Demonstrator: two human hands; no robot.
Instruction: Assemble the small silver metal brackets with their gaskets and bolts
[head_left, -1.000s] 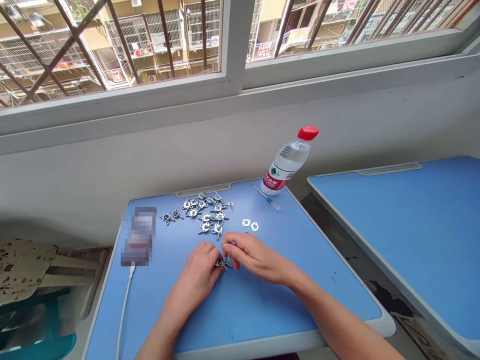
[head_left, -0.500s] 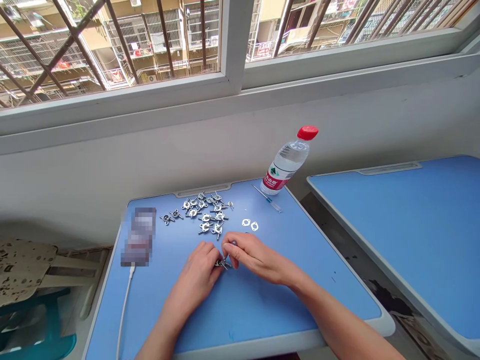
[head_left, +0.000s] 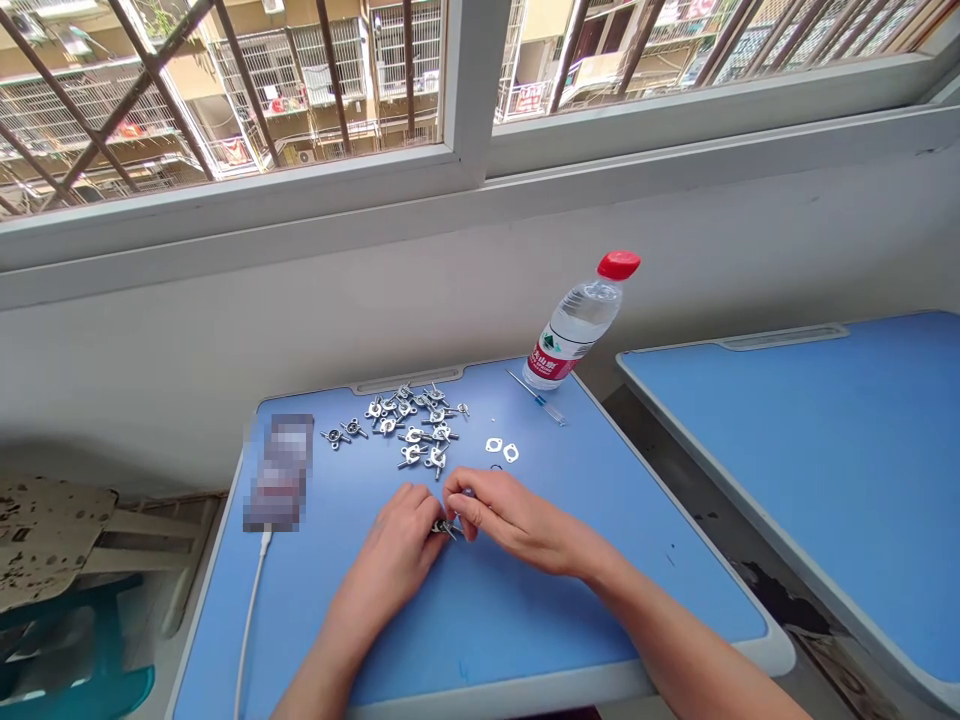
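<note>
My left hand [head_left: 397, 550] and my right hand [head_left: 502, 515] meet at the middle of the blue desk [head_left: 480, 620], both with fingers pinched on one small metal fitting [head_left: 444, 526] held between them just above the desktop. Just beyond my hands lies a scattered pile of several similar silver metal fittings [head_left: 409, 425]. Two small flat metal plates [head_left: 502, 449] lie to the right of the pile. A thin screwdriver with a clear handle [head_left: 536, 397] rests near the far right corner.
A water bottle with a red cap [head_left: 581, 320] stands at the desk's back right corner. A phone [head_left: 279, 470] with a white cable [head_left: 247, 620] lies on the left. A second blue desk [head_left: 825, 450] stands to the right across a gap. Wall and window are behind.
</note>
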